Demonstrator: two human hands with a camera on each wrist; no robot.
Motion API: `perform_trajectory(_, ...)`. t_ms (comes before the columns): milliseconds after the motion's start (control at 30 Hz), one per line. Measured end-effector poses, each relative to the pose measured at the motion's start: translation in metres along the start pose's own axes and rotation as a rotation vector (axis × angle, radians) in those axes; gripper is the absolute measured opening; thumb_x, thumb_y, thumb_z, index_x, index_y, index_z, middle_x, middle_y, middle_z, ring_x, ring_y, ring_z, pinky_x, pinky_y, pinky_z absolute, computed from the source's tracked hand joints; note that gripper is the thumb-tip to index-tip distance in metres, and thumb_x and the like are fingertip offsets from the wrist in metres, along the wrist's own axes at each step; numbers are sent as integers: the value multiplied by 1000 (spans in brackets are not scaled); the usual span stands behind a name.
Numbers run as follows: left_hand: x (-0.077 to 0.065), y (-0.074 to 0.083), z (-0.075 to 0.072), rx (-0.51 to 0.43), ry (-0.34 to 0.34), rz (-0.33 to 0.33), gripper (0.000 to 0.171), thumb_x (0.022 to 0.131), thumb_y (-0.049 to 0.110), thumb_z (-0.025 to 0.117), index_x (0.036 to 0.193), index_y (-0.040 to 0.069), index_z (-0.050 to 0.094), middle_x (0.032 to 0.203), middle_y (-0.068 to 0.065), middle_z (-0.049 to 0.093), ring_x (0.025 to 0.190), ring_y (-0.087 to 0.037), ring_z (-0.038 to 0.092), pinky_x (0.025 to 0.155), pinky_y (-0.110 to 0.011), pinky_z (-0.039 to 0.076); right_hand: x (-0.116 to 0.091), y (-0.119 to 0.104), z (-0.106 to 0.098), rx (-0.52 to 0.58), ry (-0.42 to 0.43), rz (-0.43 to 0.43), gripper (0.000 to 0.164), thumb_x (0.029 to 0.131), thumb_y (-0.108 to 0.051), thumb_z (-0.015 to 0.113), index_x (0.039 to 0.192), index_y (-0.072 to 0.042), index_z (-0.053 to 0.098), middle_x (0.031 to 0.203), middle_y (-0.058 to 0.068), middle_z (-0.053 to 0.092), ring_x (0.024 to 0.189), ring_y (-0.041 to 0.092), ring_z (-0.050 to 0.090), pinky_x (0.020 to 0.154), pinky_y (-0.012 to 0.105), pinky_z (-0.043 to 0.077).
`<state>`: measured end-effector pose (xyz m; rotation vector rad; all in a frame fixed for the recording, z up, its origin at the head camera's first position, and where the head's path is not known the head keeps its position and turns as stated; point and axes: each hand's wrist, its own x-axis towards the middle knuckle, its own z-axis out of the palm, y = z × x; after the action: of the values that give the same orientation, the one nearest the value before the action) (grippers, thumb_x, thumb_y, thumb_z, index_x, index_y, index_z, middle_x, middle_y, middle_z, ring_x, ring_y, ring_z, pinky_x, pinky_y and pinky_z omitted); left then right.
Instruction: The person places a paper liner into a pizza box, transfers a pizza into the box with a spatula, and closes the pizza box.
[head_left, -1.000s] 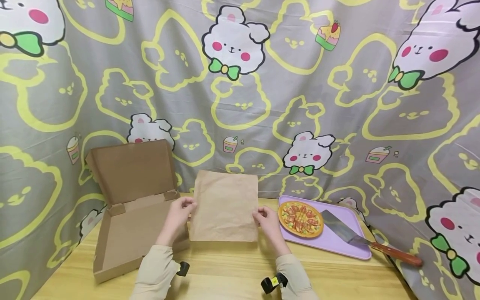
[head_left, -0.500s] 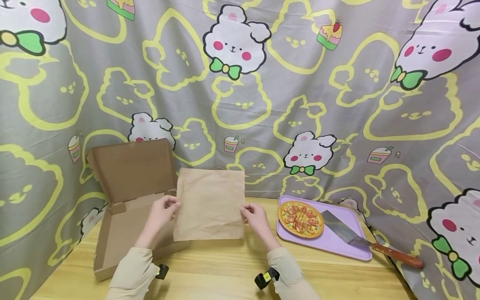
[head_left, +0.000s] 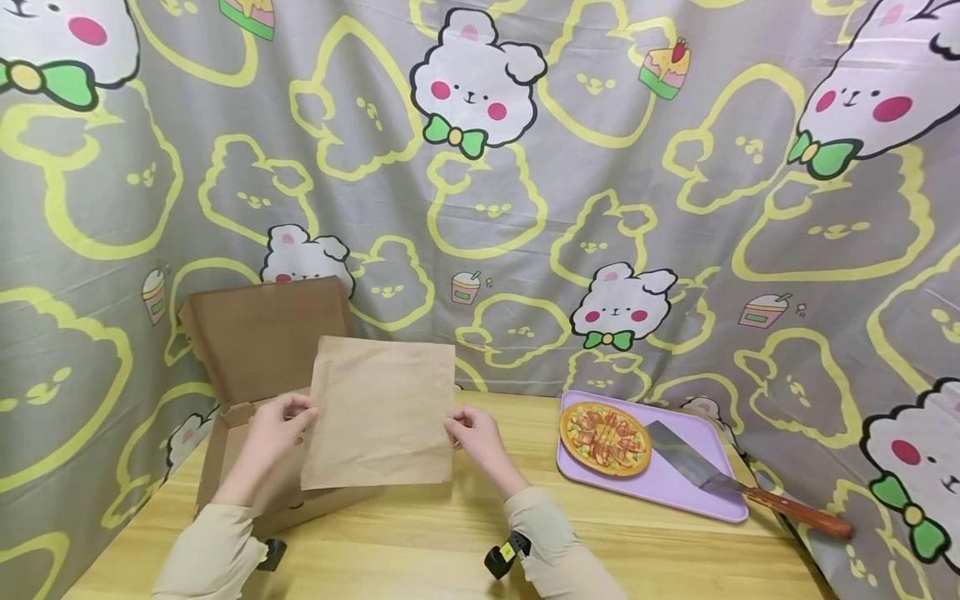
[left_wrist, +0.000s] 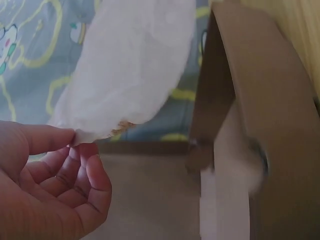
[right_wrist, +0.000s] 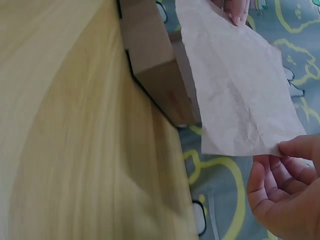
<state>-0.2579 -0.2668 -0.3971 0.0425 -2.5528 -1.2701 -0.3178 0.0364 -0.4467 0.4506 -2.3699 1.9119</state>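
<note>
A square sheet of brown kraft paper (head_left: 381, 412) is held up between both hands, overlapping the right part of an open cardboard pizza box (head_left: 266, 342) in the head view. My left hand (head_left: 276, 433) pinches its left edge between thumb and fingers. On the opposite edge my right hand (head_left: 476, 437) pinches it the same way. The right wrist view shows the wrinkled paper (right_wrist: 240, 85) stretched from one hand to the other. In the left wrist view the box (left_wrist: 280, 100) lies beyond the left hand (left_wrist: 60, 175), its inside partly visible.
At the right a purple tray (head_left: 675, 496) carries a pizza (head_left: 606, 439) and a metal pizza server (head_left: 686, 454), whose wooden handle (head_left: 802, 510) sticks out past the tray's edge. A patterned curtain (head_left: 495, 275) hangs behind the wooden table (head_left: 405, 558).
Both hands have carried the paper steadily leftward, from the middle of the table to over the pizza box's right part. The tray, pizza and server stay where they were.
</note>
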Motion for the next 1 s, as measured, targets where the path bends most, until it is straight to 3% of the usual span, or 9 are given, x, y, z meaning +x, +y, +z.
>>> perform_trajectory(33,-1,-2,-5,13,2,2,26,95,12,60,110,-9,61,95,-21,67,72,-1,55,60,-20,53,0,0,4,5,-11,-4,16,89,-6,65,92,10,66,75,30,64,59,18,59,56,24,54)
perform_trajectory(67,-3,-5,-9,32,5,2,26,95,13,60,110,-8,61,95,-20,67,72,0,55,60,-20,53,3,3,9,6,-19,-3,16,89,-7,66,92,9,67,74,28,64,60,12,58,57,24,54)
perform_trajectory(167,-7,-13,-23,77,18,2,27,96,16,61,109,-8,62,94,-20,68,70,0,56,59,-19,53,4,-1,23,18,-54,-6,17,89,-7,66,92,10,66,76,29,65,59,11,58,58,29,56)
perform_trajectory(400,-9,-30,-49,72,-3,-8,30,96,16,60,109,-11,60,92,-16,68,70,4,54,60,-22,54,12,-9,50,16,-99,9,16,90,-9,66,92,7,68,76,26,66,61,21,62,55,23,54)
perform_trajectory(600,-10,-50,-60,68,-50,-83,35,98,19,57,114,-12,57,98,-18,68,74,-1,57,64,-26,56,23,-9,70,27,-103,44,15,88,-6,67,93,7,69,74,18,67,58,11,56,60,35,59)
perform_trajectory(733,-9,-64,-66,109,-56,-97,35,99,20,56,113,-12,58,98,-21,68,73,-6,59,62,-26,56,30,-14,82,3,-124,68,14,88,-7,67,92,7,69,74,18,67,60,16,60,67,43,61)
perform_trajectory(1000,-6,-86,-78,113,-46,-136,37,97,19,57,112,-14,57,89,-13,70,70,-3,60,60,-25,54,43,-22,108,8,-146,166,10,87,-3,66,90,7,68,69,-2,57,55,8,54,66,37,61)
